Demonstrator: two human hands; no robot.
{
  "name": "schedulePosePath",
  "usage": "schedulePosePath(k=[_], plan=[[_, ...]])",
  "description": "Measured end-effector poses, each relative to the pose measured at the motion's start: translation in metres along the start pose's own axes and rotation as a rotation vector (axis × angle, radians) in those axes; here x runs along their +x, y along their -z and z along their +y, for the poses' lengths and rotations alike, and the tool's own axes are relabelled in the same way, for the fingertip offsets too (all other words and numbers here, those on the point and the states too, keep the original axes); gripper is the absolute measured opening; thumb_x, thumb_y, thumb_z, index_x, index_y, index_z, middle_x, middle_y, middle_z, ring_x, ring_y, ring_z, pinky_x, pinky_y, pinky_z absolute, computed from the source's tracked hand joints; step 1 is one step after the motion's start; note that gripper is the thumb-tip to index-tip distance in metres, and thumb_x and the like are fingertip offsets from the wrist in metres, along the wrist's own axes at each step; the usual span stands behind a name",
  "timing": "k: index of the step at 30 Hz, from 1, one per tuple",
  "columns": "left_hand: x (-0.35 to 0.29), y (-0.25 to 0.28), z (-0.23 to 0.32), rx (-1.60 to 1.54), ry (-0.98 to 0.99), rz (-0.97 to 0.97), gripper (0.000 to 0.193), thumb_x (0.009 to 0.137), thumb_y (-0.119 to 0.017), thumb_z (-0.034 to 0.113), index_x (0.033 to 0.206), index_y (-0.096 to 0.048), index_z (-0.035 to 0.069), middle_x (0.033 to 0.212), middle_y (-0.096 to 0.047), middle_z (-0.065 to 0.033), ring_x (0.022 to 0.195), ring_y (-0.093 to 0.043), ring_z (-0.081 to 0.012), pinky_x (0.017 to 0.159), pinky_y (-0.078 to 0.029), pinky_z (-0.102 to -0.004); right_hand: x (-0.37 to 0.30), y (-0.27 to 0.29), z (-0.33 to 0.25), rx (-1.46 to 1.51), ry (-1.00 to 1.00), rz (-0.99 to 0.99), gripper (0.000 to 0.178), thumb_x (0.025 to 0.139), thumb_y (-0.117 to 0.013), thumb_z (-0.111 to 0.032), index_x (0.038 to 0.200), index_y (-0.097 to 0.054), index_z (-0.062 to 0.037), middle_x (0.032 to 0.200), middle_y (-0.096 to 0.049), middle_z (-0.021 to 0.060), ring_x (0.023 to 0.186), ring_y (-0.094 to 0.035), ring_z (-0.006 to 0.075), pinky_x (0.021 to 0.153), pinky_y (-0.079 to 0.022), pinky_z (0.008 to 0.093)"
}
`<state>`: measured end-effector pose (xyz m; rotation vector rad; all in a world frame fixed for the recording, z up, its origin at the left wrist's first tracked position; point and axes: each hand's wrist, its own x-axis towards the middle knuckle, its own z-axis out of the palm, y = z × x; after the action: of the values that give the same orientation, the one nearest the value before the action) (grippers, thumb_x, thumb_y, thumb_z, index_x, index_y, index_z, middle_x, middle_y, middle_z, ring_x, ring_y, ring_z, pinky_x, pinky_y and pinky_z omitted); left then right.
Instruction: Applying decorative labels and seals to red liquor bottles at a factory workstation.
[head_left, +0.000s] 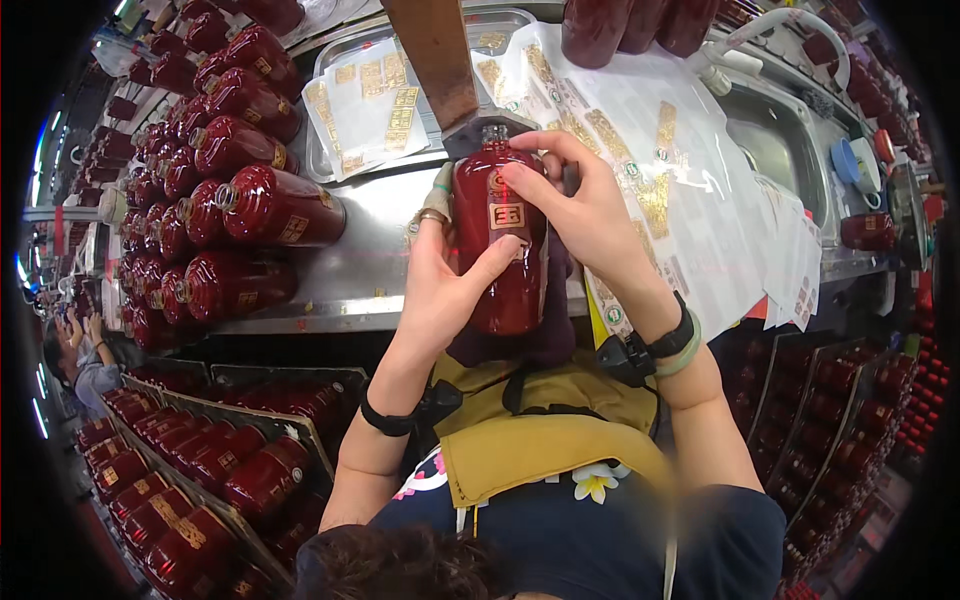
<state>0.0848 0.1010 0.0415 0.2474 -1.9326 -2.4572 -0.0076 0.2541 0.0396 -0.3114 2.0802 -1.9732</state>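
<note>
A dark red glass bottle (505,290) with a bare threaded neck lies tilted in front of me on a dark cloth (555,340), at the table's near edge. Gold characters and a small square gold label mark its front. My left hand (450,275) wraps its left side, the thumb pressed on the lower front; cloth-like covers sit on some fingertips. My right hand (580,195) grips the upper right side, its thumb on the front above the square label and its index finger near the shoulder. Both hands are closed round the bottle.
Many red bottles (290,207) crowd the table's left. Behind, a metal tray (318,150) bears sheets of gold labels (385,105); a brown post (432,50) rises beside it. White label sheets (700,230) spread to the right, before a sink (775,130). Crates of bottles (265,470) stand below on both sides.
</note>
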Motion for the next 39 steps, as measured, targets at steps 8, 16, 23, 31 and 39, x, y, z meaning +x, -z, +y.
schedulePosePath(k=[8,16,23,31,39], plan=[[0.000,0.003,-0.001,-0.004,0.046,-0.018,0.067,0.093,-0.075,0.006,0.148,-0.037,-0.005,0.139,-0.056,-0.0148,0.125,-0.059,-0.0198,0.106,-0.051,-0.0366,-0.003,-0.002,-0.007,-0.070,-0.008,0.038,0.034,0.087,-0.080,-0.022,0.113,-0.072,-0.0016,0.076,-0.041,-0.0068,0.070,-0.040,0.0056,0.063,-0.037,0.0236],[0.000,0.003,0.001,-0.033,0.042,-0.025,0.067,0.094,-0.074,0.005,0.149,-0.037,-0.004,0.139,-0.056,-0.0140,0.126,-0.059,-0.0193,0.107,-0.050,-0.0363,-0.002,-0.004,-0.011,-0.087,-0.023,0.045,0.034,0.087,-0.080,-0.021,0.113,-0.072,-0.0009,0.076,-0.041,-0.0067,0.070,-0.040,0.0057,0.063,-0.037,0.0233],[0.000,0.003,0.000,-0.025,0.043,-0.039,0.070,0.095,-0.071,0.002,0.153,-0.033,-0.005,0.146,-0.051,-0.0142,0.133,-0.053,-0.0212,0.114,-0.043,-0.0395,-0.003,-0.003,-0.009,-0.066,-0.020,0.033,0.034,0.088,-0.080,-0.021,0.114,-0.072,-0.0007,0.076,-0.042,-0.0070,0.070,-0.039,0.0055,0.064,-0.037,0.0228],[0.003,0.005,0.000,-0.056,0.032,-0.035,0.070,0.097,-0.071,0.007,0.153,-0.031,-0.005,0.144,-0.052,-0.0151,0.130,-0.055,-0.0197,0.110,-0.047,-0.0363,-0.008,0.002,-0.003,0.049,-0.045,0.032,0.040,0.092,-0.078,-0.020,0.125,-0.067,-0.0016,0.079,-0.043,-0.0076,0.072,-0.041,0.0030,0.064,-0.036,0.0196],[0.011,0.005,-0.002,-0.142,0.040,0.029,0.071,0.102,-0.065,0.009,0.158,-0.025,-0.007,0.150,-0.048,-0.0163,0.135,-0.051,-0.0204,0.113,-0.044,-0.0358,-0.034,-0.005,0.009,0.132,-0.082,0.050,0.058,0.092,-0.080,-0.019,0.142,-0.054,-0.0043,0.083,-0.044,-0.0076,0.073,-0.042,0.0024,0.065,-0.037,0.0187]])
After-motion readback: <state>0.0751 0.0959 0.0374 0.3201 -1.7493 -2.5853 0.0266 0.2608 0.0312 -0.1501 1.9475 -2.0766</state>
